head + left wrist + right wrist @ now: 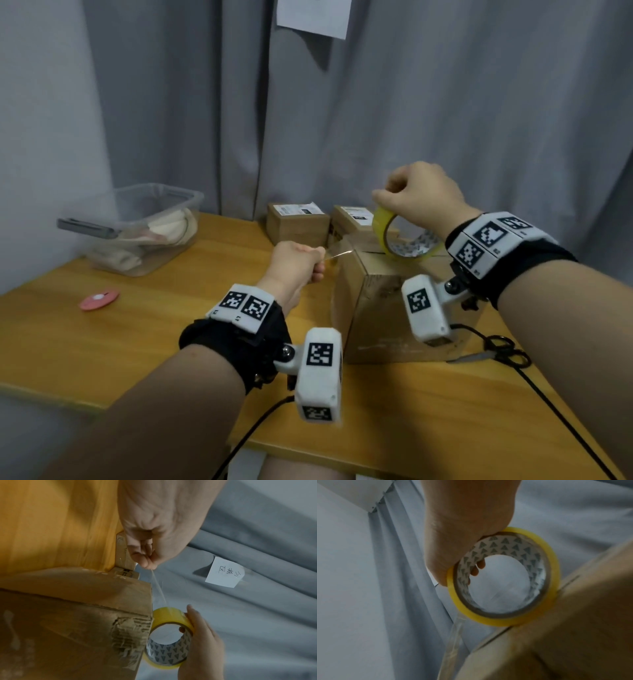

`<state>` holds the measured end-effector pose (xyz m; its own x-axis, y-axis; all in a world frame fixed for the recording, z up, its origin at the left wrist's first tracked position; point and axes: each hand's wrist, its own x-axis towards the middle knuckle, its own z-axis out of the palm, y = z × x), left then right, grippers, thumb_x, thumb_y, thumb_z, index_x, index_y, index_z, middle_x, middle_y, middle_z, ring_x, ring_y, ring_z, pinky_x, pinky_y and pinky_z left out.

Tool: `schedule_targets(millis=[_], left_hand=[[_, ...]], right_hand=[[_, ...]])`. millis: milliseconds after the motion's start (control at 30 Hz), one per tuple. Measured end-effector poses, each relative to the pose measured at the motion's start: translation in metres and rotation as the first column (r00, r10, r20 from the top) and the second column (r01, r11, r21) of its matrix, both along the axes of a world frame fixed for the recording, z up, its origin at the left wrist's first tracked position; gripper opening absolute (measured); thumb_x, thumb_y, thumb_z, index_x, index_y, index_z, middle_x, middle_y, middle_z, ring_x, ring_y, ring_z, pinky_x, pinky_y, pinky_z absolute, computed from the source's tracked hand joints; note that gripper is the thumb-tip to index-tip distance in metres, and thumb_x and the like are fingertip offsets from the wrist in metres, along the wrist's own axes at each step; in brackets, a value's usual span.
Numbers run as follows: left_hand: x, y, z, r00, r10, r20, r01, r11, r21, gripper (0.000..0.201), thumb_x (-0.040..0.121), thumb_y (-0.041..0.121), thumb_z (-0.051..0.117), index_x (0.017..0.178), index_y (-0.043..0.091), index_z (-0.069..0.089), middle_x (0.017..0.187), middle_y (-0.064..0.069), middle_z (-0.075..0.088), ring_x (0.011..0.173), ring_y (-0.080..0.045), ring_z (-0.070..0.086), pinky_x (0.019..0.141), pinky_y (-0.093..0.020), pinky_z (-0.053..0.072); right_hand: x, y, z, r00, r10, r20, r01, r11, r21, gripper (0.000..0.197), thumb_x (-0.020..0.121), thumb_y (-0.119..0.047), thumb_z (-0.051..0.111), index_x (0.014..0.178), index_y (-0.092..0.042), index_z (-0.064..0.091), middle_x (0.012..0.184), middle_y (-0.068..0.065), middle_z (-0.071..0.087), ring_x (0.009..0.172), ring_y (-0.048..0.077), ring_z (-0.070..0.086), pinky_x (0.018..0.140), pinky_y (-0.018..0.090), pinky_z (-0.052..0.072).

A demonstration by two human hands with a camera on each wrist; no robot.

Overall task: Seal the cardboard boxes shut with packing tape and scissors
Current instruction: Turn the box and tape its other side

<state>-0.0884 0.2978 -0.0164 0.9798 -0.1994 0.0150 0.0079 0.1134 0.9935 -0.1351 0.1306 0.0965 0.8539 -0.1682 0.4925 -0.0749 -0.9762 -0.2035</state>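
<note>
A brown cardboard box [376,308] stands on the wooden table [171,342] in front of me, its top flaps closed. My right hand [416,198] grips a yellow packing tape roll [394,236] upright on the box top, fingers through its core [476,568]. My left hand [301,260] pinches the free end of the clear tape strip [337,251], stretched from the roll past the box's left edge. In the left wrist view the tape strip [158,586] runs from my left hand's fingertips [148,564] down to the tape roll [169,637]. Scissors [496,351] lie right of the box.
Two smaller cardboard boxes [298,222] with labels stand at the back against the grey curtain [445,102]. A clear plastic bin [137,226] holding cloth sits back left. A pink round lid [99,299] lies on the left. Black cables [548,404] cross the table's right side.
</note>
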Motion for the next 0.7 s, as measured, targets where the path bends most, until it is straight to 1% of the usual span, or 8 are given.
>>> schedule_targets(millis=[67, 133, 200, 267, 333, 433, 467, 700], left_hand=[[0.002, -0.002, -0.004, 1.000, 0.013, -0.023, -0.013, 1.000, -0.014, 0.008, 0.093, 0.007, 0.058, 0.091, 0.000, 0.055, 0.066, -0.007, 0.052, 0.052, -0.011, 0.049, 0.043, -0.015, 0.045], [0.004, -0.003, -0.008, 0.999, 0.015, -0.036, -0.016, 0.999, -0.030, 0.008, 0.093, 0.007, 0.057, 0.093, -0.001, 0.054, 0.066, -0.007, 0.052, 0.052, -0.011, 0.049, 0.044, -0.016, 0.045], [0.006, -0.003, -0.010, 0.999, 0.018, -0.042, -0.019, 1.000, -0.024, 0.009, 0.093, 0.008, 0.056, 0.093, -0.001, 0.055, 0.066, -0.006, 0.053, 0.053, -0.011, 0.050, 0.046, -0.018, 0.046], [0.008, -0.006, -0.011, 0.999, 0.021, -0.047, -0.021, 1.000, -0.008, 0.008, 0.094, 0.008, 0.056, 0.093, 0.000, 0.055, 0.067, -0.006, 0.053, 0.053, -0.011, 0.051, 0.048, -0.019, 0.046], [0.008, -0.008, -0.011, 0.998, 0.017, -0.053, -0.017, 1.000, 0.001, 0.010, 0.094, 0.008, 0.055, 0.098, -0.001, 0.055, 0.069, -0.007, 0.054, 0.055, -0.012, 0.051, 0.047, -0.019, 0.046], [0.007, -0.010, -0.014, 0.998, 0.012, -0.066, -0.009, 0.999, 0.048, 0.015, 0.095, 0.008, 0.054, 0.106, -0.002, 0.053, 0.071, -0.007, 0.053, 0.056, -0.012, 0.051, 0.048, -0.020, 0.047], [0.007, -0.010, -0.016, 0.998, 0.011, -0.070, -0.006, 0.998, 0.063, 0.017, 0.095, 0.009, 0.054, 0.108, -0.003, 0.052, 0.071, -0.007, 0.053, 0.057, -0.012, 0.051, 0.048, -0.020, 0.047], [0.006, -0.023, -0.030, 0.998, 0.017, -0.068, -0.007, 0.989, 0.145, 0.024, 0.096, 0.011, 0.052, 0.114, -0.004, 0.049, 0.071, -0.005, 0.052, 0.055, -0.012, 0.049, 0.041, -0.019, 0.044]], right_hand=[[-0.005, -0.001, -0.007, 0.999, 0.002, 0.045, -0.002, 1.000, -0.004, 0.036, 0.084, -0.058, 0.057, 0.068, -0.026, 0.062, 0.069, -0.012, 0.061, 0.080, 0.018, 0.057, 0.075, 0.034, 0.043], [-0.008, -0.002, -0.014, 1.000, 0.009, 0.019, -0.009, 1.000, -0.001, 0.041, 0.080, -0.066, 0.056, 0.096, -0.031, 0.071, 0.097, -0.012, 0.068, 0.101, 0.017, 0.059, 0.089, 0.039, 0.047], [-0.008, -0.005, -0.015, 0.999, 0.035, -0.016, -0.035, 0.999, 0.036, 0.049, 0.078, -0.066, 0.059, 0.113, -0.033, 0.067, 0.112, -0.011, 0.066, 0.110, 0.015, 0.057, 0.091, 0.038, 0.048], [-0.006, -0.008, -0.013, 0.998, 0.049, -0.040, -0.046, 0.996, 0.080, 0.055, 0.076, -0.066, 0.061, 0.119, -0.032, 0.063, 0.111, -0.008, 0.064, 0.108, 0.017, 0.057, 0.089, 0.038, 0.049], [-0.004, -0.011, -0.011, 0.998, 0.032, -0.053, -0.027, 0.996, 0.087, 0.054, 0.075, -0.066, 0.063, 0.113, -0.028, 0.059, 0.102, -0.005, 0.060, 0.099, 0.019, 0.055, 0.084, 0.039, 0.050], [-0.001, -0.007, -0.011, 0.996, 0.021, -0.087, -0.017, 0.998, 0.053, 0.042, 0.074, -0.065, 0.064, 0.087, -0.027, 0.054, 0.083, -0.007, 0.056, 0.087, 0.021, 0.055, 0.073, 0.037, 0.048], [-0.001, -0.004, -0.011, 0.994, 0.024, -0.102, -0.021, 0.999, 0.035, 0.041, 0.074, -0.066, 0.064, 0.084, -0.027, 0.052, 0.080, -0.007, 0.055, 0.085, 0.021, 0.055, 0.072, 0.036, 0.048], [0.004, 0.004, -0.010, 0.993, 0.029, -0.112, -0.039, 0.995, -0.091, 0.042, 0.076, -0.065, 0.064, 0.090, -0.026, 0.054, 0.088, -0.003, 0.056, 0.086, 0.019, 0.050, 0.072, 0.032, 0.043]])
